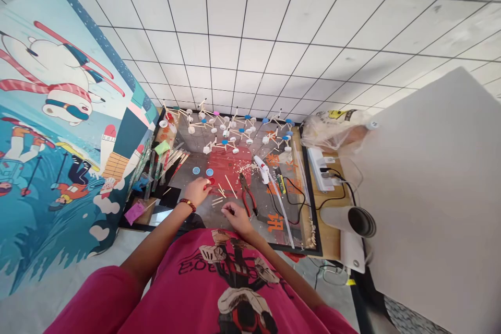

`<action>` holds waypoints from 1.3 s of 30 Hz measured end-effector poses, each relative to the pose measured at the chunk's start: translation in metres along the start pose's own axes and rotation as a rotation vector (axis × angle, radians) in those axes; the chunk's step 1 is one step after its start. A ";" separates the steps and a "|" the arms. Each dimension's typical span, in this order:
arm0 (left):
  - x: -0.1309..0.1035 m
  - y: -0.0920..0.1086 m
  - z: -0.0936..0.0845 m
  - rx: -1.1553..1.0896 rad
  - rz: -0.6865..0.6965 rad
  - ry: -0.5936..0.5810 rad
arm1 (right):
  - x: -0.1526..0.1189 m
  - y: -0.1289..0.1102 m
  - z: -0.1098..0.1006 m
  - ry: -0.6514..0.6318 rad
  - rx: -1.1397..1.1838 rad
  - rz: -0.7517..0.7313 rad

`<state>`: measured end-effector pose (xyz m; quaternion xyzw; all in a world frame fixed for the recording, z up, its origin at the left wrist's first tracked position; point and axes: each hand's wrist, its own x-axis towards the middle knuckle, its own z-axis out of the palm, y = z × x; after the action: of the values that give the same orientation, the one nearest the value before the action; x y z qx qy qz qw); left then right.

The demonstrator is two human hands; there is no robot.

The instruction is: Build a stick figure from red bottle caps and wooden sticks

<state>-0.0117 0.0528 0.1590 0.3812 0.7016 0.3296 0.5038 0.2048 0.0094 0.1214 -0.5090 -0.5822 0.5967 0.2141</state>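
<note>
My left hand (197, 191), with a beaded bracelet on its wrist, is closed at the fingertips on a small red bottle cap (211, 181). Just beyond it lie two blue bottle caps (196, 170). My right hand (237, 217) rests close to my body with its fingers curled together; whatever may be between them is too small to make out. Several short wooden sticks (217, 201) lie between the hands, and a longer stick (230, 186) is beyond them. Red-handled pliers (248, 195) lie beside my right hand.
Several small stick-and-cap models (225, 143) stand along the back. A white glue gun (261, 169) lies right of centre near wood scraps (249, 166). Tools and sticks (172, 164) crowd the left edge. A power strip (321, 169) and cables are at right.
</note>
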 end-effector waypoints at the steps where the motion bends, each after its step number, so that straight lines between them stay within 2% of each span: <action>1: 0.004 0.003 0.002 0.013 0.015 0.001 | 0.000 -0.002 0.000 -0.010 -0.003 -0.013; 6: 0.007 0.011 0.013 -0.034 0.026 -0.083 | -0.003 -0.011 -0.002 -0.021 0.006 -0.059; 11: -0.019 0.017 0.013 -0.246 -0.068 -0.285 | -0.006 -0.023 -0.008 0.096 0.076 -0.081; 15: -0.040 0.022 0.013 -0.436 -0.124 -0.376 | -0.006 -0.043 -0.013 0.124 0.167 -0.236; 19: -0.048 0.023 0.020 -0.573 -0.192 -0.419 | -0.004 -0.061 -0.018 0.109 0.119 -0.376; 23: -0.052 0.022 0.026 -0.668 -0.253 -0.410 | -0.005 -0.072 -0.022 0.158 -0.004 -0.378; 27: -0.053 0.020 0.030 -0.734 -0.296 -0.342 | -0.006 -0.075 -0.025 0.239 -0.043 -0.355; 32: -0.051 0.020 0.031 -0.818 -0.323 -0.258 | -0.007 -0.063 -0.022 0.184 -0.014 -0.280; 36: -0.050 0.018 0.030 -0.818 -0.317 -0.270 | -0.010 -0.046 -0.015 0.110 0.030 -0.228; 39: -0.051 0.009 0.031 -0.747 -0.317 -0.267 | -0.012 -0.034 -0.010 0.087 0.043 -0.198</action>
<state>0.0299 0.0158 0.1815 0.0993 0.5125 0.4274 0.7381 0.2063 0.0113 0.1589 -0.4698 -0.6070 0.5621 0.3081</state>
